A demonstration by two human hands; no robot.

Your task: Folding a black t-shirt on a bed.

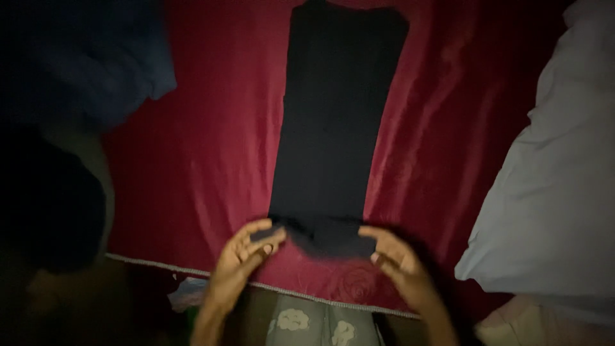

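Observation:
A long dark garment, folded into a narrow strip, lies lengthwise on a red bedspread. My left hand pinches the near left corner of the garment between thumb and fingers. At the near right corner, my right hand has curled fingers on the cloth's edge. The near end of the garment is slightly lifted and rumpled between both hands.
A pale grey-white pillow or bundle of cloth lies at the right. Dark blue cloth sits at the top left, with a dark shape below it. The bedspread's trimmed edge runs just in front of me.

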